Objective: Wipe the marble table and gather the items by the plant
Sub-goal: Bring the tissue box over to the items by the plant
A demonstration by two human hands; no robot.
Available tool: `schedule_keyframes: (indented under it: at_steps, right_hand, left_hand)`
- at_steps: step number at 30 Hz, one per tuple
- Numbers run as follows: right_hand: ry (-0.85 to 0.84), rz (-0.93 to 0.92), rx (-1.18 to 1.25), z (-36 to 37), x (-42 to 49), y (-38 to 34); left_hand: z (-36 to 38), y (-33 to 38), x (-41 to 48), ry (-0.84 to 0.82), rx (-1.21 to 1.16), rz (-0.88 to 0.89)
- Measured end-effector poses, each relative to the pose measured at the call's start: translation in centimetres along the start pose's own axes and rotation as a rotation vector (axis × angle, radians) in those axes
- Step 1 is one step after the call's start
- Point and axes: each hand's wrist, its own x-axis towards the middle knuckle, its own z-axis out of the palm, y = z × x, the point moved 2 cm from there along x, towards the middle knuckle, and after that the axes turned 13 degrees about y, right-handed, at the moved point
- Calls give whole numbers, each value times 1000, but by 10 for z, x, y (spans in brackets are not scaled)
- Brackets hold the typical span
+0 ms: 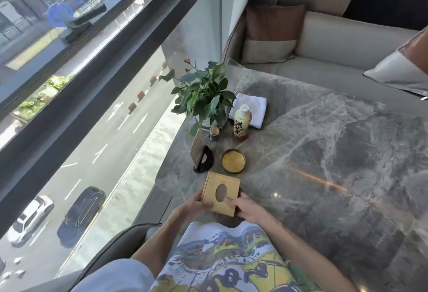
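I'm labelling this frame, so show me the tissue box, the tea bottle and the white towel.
tissue box (229, 186): head view, wooden top right of the hole.
tea bottle (241, 123): head view, middle of its label.
white towel (256, 108): head view, folded top surface.

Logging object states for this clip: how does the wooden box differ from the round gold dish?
The wooden box is square with an oval hole on top; the gold dish is round with a raised rim. The left hand and right hand grip the wooden box; the gold dish sits free on the marble table, closer to the plant. Both are yellowish.
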Motion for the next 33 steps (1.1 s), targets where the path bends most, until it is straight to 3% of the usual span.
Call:
schedule_keyframes:
  at_steps: [12,23,33]
  right_hand:
    - [-26,-72,-212,3,11,-11]
    - [-18,-140,-192,8,-1,-16]
    - [-22,-103,-212,6,-4,-19]
  left_hand:
    - [-2,-3,15,19,39,-23]
    - [-7,17,12,20,106,78]
    - [-7,14,10,34,138,48]
